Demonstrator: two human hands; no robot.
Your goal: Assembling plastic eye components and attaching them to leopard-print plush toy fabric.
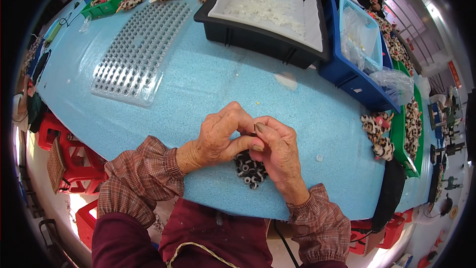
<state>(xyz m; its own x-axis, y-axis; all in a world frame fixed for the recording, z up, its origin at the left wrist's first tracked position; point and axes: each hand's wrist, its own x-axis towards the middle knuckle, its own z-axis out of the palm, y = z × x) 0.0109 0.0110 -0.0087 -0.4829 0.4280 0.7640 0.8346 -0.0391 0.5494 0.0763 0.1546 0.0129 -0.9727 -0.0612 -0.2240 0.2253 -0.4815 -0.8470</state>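
Maroon cloth sleeve (119, 240), foremost. Left hand (218, 134) and right hand (281, 151) met, fingers curled; grip opening and contents indeterminable. Small black-and-grey pieces (250, 172) lay heaped beneath, on light-blue table (322, 119).

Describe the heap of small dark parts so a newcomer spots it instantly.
On the pale-blue tabletop, go toward its near edge. Just below the left hand and right hand, partly hidden, lies a small dark heap. Its black and pale-grey pieces are jumbled loose, unlike the neat dark rows in the clear tray.
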